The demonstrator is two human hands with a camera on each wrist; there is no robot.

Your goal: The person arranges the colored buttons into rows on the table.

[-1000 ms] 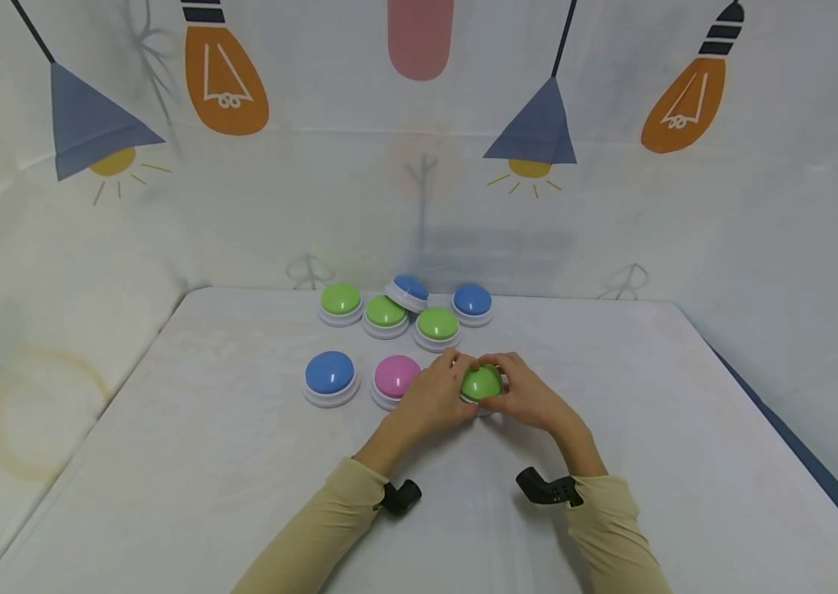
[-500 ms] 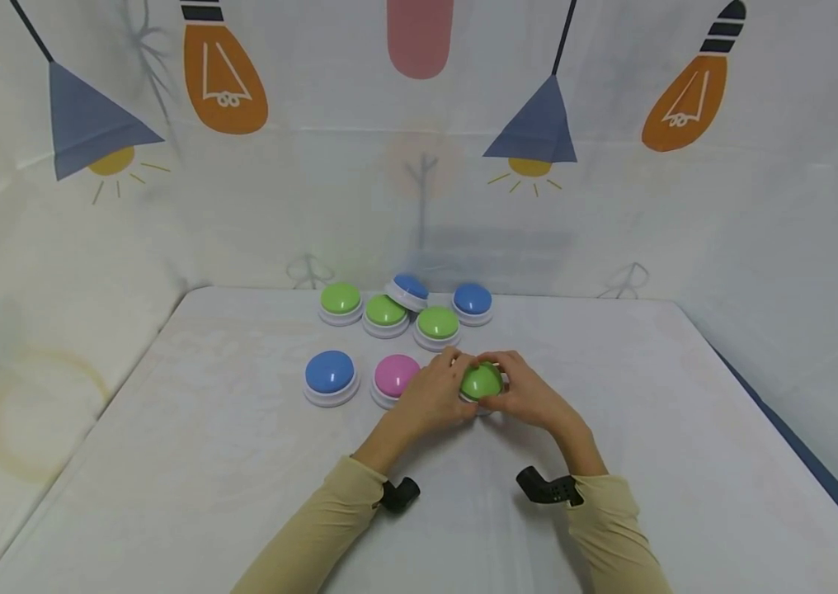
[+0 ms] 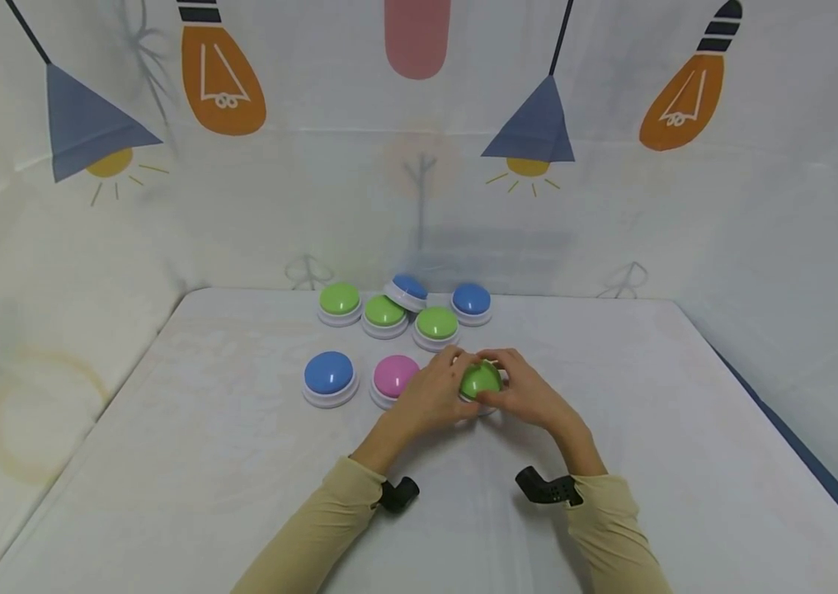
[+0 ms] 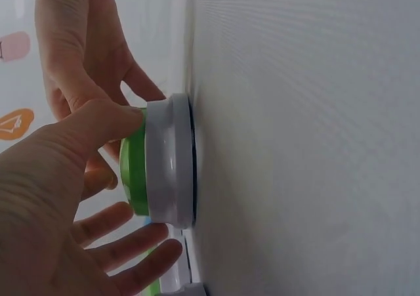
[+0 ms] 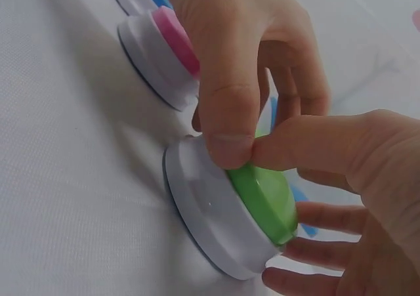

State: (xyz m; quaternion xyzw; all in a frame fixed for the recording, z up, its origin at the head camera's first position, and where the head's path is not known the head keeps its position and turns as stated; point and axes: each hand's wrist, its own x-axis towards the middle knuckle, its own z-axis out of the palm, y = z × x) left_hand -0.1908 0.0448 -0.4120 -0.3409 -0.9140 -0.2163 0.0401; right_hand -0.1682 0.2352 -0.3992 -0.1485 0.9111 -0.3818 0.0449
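Note:
A push button [image 3: 481, 379] with a green dome on a round white base sits on the table between both hands. My left hand [image 3: 430, 396] grips its left side. My right hand [image 3: 526, 394] grips its right side. In the left wrist view, the left thumb [image 4: 121, 120] lies at the edge of the green dome, with the fingers spread around the far side. The two thumbs meet at the near side of the button in the right wrist view. A pink push button [image 3: 396, 376] stands just left, partly covered by the left hand. Beside it is a blue push button [image 3: 328, 374].
Behind stand green push buttons [image 3: 340, 299] and a blue one [image 3: 472, 299]. Another blue button [image 3: 407, 289] leans tilted on its neighbours. A white table [image 3: 204, 462] spreads around, with a printed cloth wall [image 3: 315, 190] along its back edge.

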